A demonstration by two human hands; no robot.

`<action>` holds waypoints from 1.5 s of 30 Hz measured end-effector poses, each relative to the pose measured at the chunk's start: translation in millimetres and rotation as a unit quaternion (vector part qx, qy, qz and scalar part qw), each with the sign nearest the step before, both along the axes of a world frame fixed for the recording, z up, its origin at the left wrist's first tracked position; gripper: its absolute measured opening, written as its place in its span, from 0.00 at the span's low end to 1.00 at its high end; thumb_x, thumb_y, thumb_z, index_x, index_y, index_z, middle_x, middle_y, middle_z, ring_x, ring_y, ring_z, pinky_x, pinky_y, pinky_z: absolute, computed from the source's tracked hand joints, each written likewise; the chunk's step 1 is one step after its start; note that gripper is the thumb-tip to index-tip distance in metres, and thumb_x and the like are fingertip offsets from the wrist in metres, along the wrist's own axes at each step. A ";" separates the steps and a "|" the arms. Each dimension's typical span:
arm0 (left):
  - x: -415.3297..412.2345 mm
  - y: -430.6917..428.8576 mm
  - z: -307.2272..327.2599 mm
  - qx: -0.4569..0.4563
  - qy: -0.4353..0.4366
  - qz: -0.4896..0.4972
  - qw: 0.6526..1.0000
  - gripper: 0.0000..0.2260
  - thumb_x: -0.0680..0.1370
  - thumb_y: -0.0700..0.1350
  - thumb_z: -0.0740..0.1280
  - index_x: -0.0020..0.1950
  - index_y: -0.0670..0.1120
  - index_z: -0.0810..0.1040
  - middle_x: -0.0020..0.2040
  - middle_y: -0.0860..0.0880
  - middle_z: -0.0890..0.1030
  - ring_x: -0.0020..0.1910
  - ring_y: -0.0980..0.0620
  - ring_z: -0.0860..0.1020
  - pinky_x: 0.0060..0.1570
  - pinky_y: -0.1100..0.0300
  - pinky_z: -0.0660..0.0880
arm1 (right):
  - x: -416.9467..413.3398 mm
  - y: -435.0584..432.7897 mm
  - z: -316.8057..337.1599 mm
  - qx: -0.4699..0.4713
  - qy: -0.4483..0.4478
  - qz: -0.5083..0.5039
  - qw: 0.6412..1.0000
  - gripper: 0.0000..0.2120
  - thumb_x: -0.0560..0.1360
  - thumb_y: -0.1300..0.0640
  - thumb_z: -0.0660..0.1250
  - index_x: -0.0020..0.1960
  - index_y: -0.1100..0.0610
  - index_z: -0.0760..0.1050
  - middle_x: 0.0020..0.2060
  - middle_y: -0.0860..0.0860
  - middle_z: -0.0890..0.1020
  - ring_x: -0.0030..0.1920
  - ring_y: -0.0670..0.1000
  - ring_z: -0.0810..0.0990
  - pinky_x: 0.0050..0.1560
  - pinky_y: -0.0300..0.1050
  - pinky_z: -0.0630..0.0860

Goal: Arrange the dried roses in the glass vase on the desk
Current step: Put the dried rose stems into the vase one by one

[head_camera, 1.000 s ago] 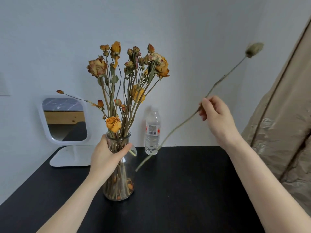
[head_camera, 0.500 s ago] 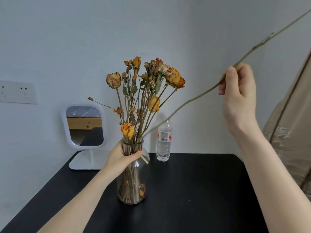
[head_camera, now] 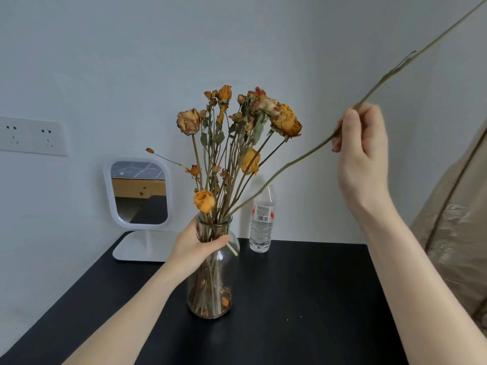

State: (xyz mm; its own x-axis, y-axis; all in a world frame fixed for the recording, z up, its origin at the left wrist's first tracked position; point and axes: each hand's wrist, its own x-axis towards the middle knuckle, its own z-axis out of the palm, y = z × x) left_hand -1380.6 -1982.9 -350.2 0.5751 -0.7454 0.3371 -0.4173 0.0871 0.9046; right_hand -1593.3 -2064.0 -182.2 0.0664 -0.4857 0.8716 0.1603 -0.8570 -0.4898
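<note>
A clear glass vase [head_camera: 210, 291] stands on the black desk [head_camera: 303, 299], filled with several dried orange roses [head_camera: 237, 133] on thin brown stems. My left hand [head_camera: 195, 246] grips the vase around its neck. My right hand [head_camera: 361, 151] is raised at the right and pinches a long greenish stem [head_camera: 284, 167]. The stem slants from the upper right corner down to the vase mouth, where its lower end meets the rim among the other stems. Its flower head lies outside the picture.
A white framed table mirror [head_camera: 137, 192] stands at the back left of the desk. Just behind the vase is a clear plastic water bottle [head_camera: 261, 222]. A wall socket plate [head_camera: 31, 135] is on the left wall, and beige curtain fabric [head_camera: 458, 222] hangs at the right.
My right hand has lifted the long stem and swung its lower end from beside the vase body up to the vase mouth. My left hand has stayed on the vase neck.
</note>
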 end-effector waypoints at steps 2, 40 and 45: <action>1.1 -0.2 -0.9 -0.004 0.001 0.000 1.000 0.17 0.67 0.51 0.74 0.50 0.65 0.71 0.47 0.67 0.78 0.47 0.68 0.75 0.42 0.73 0.68 | 4.6 2.8 -2.0 0.001 0.005 0.002 1.000 0.12 0.81 0.58 0.51 0.39 0.49 0.62 0.34 0.47 0.67 0.37 0.53 0.66 0.40 0.48 0.67; 4.1 -1.9 -2.5 0.009 0.011 -0.017 1.000 0.18 0.65 0.56 0.74 0.50 0.65 0.70 0.49 0.66 0.78 0.49 0.65 0.75 0.45 0.69 0.70 | 48.3 16.8 29.6 -0.166 0.212 0.063 0.961 0.08 0.80 0.65 0.55 0.43 0.63 0.69 0.40 0.53 0.75 0.41 0.60 0.72 0.45 0.53 0.70; 4.6 -2.5 -2.8 0.011 0.005 -0.012 1.000 0.18 0.67 0.54 0.74 0.50 0.65 0.69 0.48 0.66 0.78 0.48 0.65 0.75 0.45 0.70 0.70 | 52.7 20.5 27.6 -0.160 0.222 0.036 0.961 0.09 0.80 0.62 0.56 0.45 0.62 0.72 0.39 0.55 0.79 0.39 0.57 0.74 0.43 0.50 0.71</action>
